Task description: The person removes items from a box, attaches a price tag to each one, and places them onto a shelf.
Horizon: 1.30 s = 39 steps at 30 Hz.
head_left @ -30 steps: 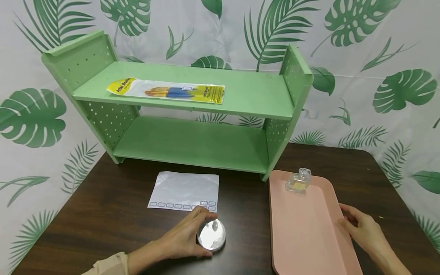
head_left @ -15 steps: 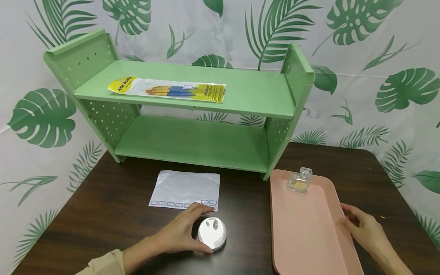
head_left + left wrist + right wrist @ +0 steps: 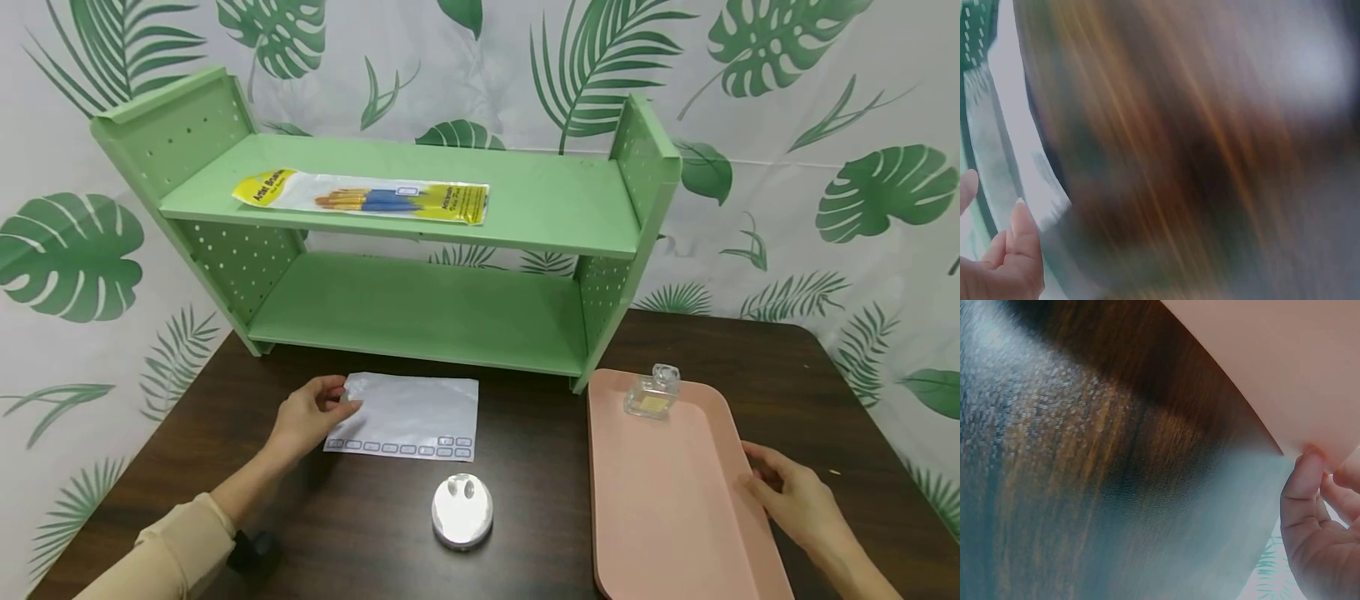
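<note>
My left hand (image 3: 309,418) is at the left edge of a white sheet or pouch (image 3: 408,412) lying on the table, its thumb over the edge. In the left wrist view, thumb and fingers (image 3: 1025,240) stand apart with nothing visible between them. On the right side of the table, my right hand (image 3: 798,500) pinches the long right rim of a pink tray (image 3: 675,492). The thumb on that rim shows in the right wrist view (image 3: 1305,478). A small clear glass bottle (image 3: 652,393) stands in the tray's far end. A shiny silver round object (image 3: 462,510) sits between the hands.
Behind the sheet stands a green two-level shelf (image 3: 420,308). A packet of artist brushes (image 3: 367,197) lies on its upper level. The dark wooden table (image 3: 532,467) runs to a leaf-patterned backdrop (image 3: 825,192).
My left hand has let go of the silver round object and moved left and away to the white sheet's left edge. The right hand and tray have stayed put.
</note>
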### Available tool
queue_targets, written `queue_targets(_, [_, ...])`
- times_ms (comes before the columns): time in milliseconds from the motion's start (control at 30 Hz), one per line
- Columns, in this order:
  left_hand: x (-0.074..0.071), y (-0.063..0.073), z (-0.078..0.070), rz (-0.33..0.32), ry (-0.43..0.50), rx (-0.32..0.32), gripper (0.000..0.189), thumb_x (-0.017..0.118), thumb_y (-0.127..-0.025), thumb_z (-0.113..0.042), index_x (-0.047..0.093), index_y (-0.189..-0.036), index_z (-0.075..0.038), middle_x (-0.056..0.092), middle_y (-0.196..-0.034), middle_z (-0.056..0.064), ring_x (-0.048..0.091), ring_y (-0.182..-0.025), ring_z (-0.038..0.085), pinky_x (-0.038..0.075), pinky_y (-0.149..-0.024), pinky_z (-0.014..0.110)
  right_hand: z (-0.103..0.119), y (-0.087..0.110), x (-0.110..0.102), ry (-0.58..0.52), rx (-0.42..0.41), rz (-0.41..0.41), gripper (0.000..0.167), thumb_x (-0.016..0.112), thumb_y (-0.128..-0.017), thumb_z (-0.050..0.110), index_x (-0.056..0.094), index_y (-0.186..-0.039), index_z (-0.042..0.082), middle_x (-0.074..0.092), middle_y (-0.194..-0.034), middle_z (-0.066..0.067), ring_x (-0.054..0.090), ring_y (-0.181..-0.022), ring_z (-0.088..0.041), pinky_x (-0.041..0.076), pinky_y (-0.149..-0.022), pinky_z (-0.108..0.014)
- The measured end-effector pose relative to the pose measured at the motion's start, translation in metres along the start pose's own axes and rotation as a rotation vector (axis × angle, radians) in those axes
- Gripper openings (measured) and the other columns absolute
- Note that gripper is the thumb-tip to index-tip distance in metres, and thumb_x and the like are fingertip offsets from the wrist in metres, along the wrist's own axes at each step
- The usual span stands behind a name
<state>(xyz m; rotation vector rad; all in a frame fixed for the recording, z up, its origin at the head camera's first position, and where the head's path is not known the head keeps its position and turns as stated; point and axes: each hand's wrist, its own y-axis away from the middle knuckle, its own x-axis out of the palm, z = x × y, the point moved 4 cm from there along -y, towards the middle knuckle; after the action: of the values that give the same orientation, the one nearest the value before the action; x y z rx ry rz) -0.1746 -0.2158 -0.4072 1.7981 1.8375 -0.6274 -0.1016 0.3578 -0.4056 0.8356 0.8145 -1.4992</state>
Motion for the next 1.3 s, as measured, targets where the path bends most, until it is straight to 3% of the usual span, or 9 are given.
queue_targets(133, [-0.009, -0.008, 0.013, -0.005, -0.074, -0.034, 0.056, 0.068, -0.086, -0.021, 0.047, -0.128, 0.009, 0.057, -0.120, 0.028, 0.062, -0.098, 0.035, 0.053, -0.071, 0.033, 0.000, 0.000, 0.000, -0.003, 0.002, 0.003, 0.040, 0.061, -0.090, 0.009, 0.050, -0.125, -0.009, 0.057, -0.083, -0.006, 0.042, -0.063, 0.004, 0.042, -0.051, -0.021])
queue_targets(367, [-0.007, -0.018, 0.019, 0.040, -0.191, -0.041, 0.060, 0.070, -0.084, -0.029, 0.049, -0.125, 0.009, 0.060, -0.115, 0.026, 0.057, -0.102, 0.040, 0.048, -0.079, 0.048, 0.000, 0.001, 0.000, 0.005, -0.009, -0.019, 0.039, 0.062, -0.089, 0.008, 0.052, -0.123, -0.009, 0.056, -0.081, -0.005, 0.041, -0.062, 0.004, 0.040, -0.050, -0.022])
queue_targets(900, [0.001, -0.023, 0.023, 0.046, -0.284, -0.082, 0.050, 0.071, -0.082, -0.030, 0.056, -0.119, 0.002, 0.061, -0.105, 0.017, 0.055, -0.084, 0.026, 0.043, -0.064, 0.036, -0.001, 0.000, 0.001, 0.013, -0.012, -0.030, 0.039, 0.062, -0.089, 0.007, 0.052, -0.123, -0.008, 0.057, -0.080, -0.005, 0.041, -0.061, 0.005, 0.039, -0.051, -0.022])
queue_targets(1133, [0.002, -0.021, 0.022, 0.028, -0.288, -0.082, 0.047, 0.070, -0.083, -0.028, 0.057, -0.117, 0.002, 0.060, -0.104, 0.017, 0.054, -0.082, 0.025, 0.043, -0.063, 0.036, -0.001, 0.001, -0.001, -0.056, 0.031, 0.024, 0.042, 0.058, -0.093, 0.014, 0.048, -0.126, -0.010, 0.058, -0.074, 0.000, 0.051, -0.055, 0.000, 0.046, -0.051, -0.022])
queue_targets(1200, [0.002, -0.020, 0.021, 0.027, -0.285, -0.075, 0.047, 0.070, -0.083, -0.028, 0.057, -0.116, 0.002, 0.060, -0.103, 0.017, 0.054, -0.082, 0.026, 0.043, -0.064, 0.037, 0.001, 0.002, -0.007, -0.069, 0.050, 0.002, 0.043, 0.056, -0.095, 0.020, 0.049, -0.126, -0.009, 0.059, -0.073, 0.002, 0.054, -0.055, -0.002, 0.048, -0.051, -0.022])
queue_targets(1300, [0.001, -0.019, 0.020, 0.024, -0.285, -0.071, 0.046, 0.071, -0.083, -0.027, 0.057, -0.116, 0.002, 0.060, -0.103, 0.017, 0.055, -0.083, 0.026, 0.044, -0.065, 0.040, 0.016, 0.003, -0.018, -0.086, 0.037, -0.131, 0.038, 0.056, -0.095, 0.022, 0.055, -0.121, -0.006, 0.058, -0.072, 0.007, 0.055, -0.054, -0.001, 0.049, -0.049, -0.019])
